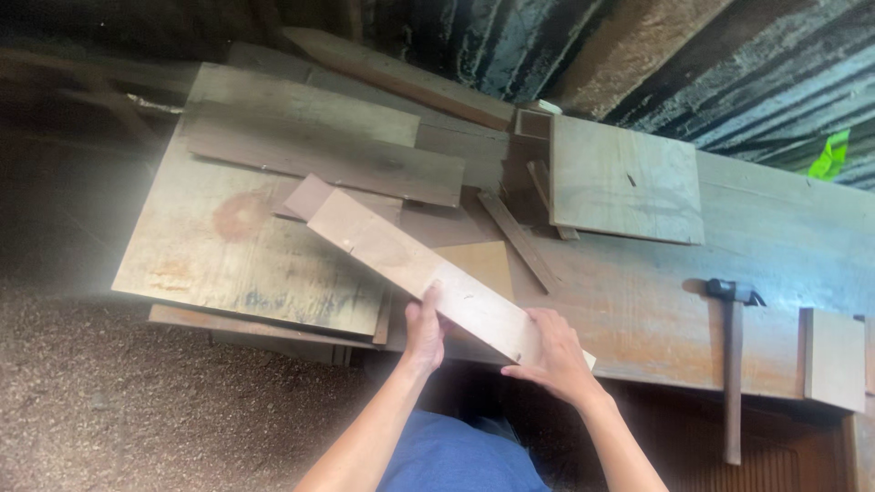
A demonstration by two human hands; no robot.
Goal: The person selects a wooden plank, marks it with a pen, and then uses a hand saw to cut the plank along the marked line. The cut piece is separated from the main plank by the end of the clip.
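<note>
A long pale plank (419, 273) lies slantwise at the centre of the frame, its far end up-left over stacked boards (310, 146). The left hand (425, 330) grips its near edge; the right hand (553, 357) clasps its lower-right end. The plank's face is smooth, light brown, with small dark marks. To the right a hammer (733, 364) rests on the worktop (638, 319), beside a small wooden block (834, 358). A square panel (624, 179) sits above.

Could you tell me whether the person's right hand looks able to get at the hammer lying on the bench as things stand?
Probably yes, once it lets go. The right hand grips the near end of the long wooden board, shared with the left hand. The hammer lies to its right, with bare workbench between and nothing across the handle.
</note>
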